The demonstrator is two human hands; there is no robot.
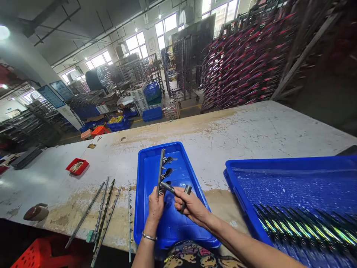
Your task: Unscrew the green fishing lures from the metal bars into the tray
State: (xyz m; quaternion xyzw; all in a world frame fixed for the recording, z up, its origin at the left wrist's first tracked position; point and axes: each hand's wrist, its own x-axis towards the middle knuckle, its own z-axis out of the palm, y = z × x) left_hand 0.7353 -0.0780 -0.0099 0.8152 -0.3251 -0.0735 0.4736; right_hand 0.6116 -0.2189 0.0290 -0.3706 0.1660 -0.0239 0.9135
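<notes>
From the head camera, a worn white counter with bare brown patches spreads below and beyond the left fingers and right fingers. Directly under both lies a blue rectangular plastic tray. Left of the fingers lie several slim grey metal bars and, farther off, a small red plastic box. Beyond the counter's far edge stand tall metal racks, bright windows behind them; the upper right holds rows of glossy red-purple pieces.

To the right of the fingers, a larger blue plastic tray carrying dark pointed pieces with a yellow-green sheen is cut off by the picture's edge. The fingers hide part of what they grip, so its full shape is hard to make out.

The left fingers close around the lower end of a narrow grey metal bar with dark glossy pieces, held slanting above the tray. The right fingers wrap a dark grey metal tool, its tip against or just beside the bar.
</notes>
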